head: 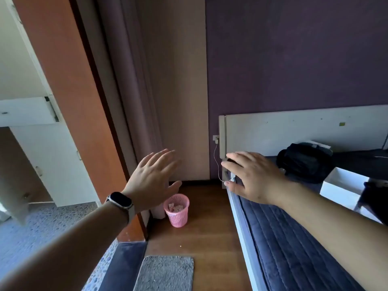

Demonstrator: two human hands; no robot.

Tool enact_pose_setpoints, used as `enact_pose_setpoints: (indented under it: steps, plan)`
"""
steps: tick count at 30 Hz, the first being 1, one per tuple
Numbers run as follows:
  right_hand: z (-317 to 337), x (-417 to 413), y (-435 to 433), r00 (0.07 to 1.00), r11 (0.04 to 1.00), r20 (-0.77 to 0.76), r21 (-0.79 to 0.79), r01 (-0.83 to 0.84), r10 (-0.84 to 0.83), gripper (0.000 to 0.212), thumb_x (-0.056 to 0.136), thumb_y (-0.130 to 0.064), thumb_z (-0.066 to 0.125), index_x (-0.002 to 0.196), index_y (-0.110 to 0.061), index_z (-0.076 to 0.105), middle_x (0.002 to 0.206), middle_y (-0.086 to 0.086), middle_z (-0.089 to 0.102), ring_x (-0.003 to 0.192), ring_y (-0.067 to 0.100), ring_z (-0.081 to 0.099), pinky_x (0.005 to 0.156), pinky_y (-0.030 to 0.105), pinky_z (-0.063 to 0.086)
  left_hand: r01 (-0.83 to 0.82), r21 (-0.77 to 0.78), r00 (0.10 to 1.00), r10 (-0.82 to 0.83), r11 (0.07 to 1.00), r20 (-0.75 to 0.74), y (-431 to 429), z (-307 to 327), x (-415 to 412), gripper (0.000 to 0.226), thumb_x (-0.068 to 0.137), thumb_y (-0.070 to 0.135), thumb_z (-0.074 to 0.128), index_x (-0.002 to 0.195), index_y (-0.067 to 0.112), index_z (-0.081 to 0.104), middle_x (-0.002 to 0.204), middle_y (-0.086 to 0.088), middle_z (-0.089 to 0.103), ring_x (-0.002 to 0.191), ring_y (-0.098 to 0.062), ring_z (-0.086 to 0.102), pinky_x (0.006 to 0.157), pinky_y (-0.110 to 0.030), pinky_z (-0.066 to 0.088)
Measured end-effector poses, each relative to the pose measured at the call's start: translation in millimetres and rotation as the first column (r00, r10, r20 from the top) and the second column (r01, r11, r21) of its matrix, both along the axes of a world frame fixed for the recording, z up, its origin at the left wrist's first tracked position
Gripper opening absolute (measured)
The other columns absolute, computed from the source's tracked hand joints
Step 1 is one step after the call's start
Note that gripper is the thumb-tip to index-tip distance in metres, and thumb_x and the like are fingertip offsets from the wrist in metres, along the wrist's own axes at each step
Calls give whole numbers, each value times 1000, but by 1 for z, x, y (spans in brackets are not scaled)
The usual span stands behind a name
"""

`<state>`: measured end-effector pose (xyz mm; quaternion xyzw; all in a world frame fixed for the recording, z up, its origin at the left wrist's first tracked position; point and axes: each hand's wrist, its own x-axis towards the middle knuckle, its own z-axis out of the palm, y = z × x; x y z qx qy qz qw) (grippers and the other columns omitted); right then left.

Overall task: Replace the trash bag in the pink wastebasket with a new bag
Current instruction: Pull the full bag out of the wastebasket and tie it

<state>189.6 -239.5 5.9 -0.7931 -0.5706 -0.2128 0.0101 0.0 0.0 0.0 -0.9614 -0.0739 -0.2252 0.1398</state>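
Floor: wood boards (210, 227) with a grey mat (165, 274) at the bottom edge.
Door: orange-brown panel (69, 101) at left, curtain (126, 80) beside it.
Left hand (153, 181): raised, palm down, fingers spread — holding nothing; watch (120, 201) on the wrist.
Pink wastebasket (177, 211): on the floor by the curtain, scraps inside.
Right hand (254, 177): outstretched over the bed (294, 248) corner, fingers wide — empty.

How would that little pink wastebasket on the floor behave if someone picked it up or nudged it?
The pink wastebasket looks like thin plastic mesh, so it is probably light and slightly flexible. It seems to hold only a few scraps, adding little weight. Being taller than wide with a narrower base, it may tip or slide on the smooth wooden floor if pushed.
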Motion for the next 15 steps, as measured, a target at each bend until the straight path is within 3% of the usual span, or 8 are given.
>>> enact_pose_setpoints:
  steps: [15]
  plan:
    - [-28,116,208,999,999,-11,-11,49,-49,57,88,-56,36,131,-22,52,138,5,51,126,28,47,103,44,38,34,-115,999,-33,993,14,209,-47,130,58,87,56,45,135,24,52,146,-6,49,136,-29,44,111,-47,33]
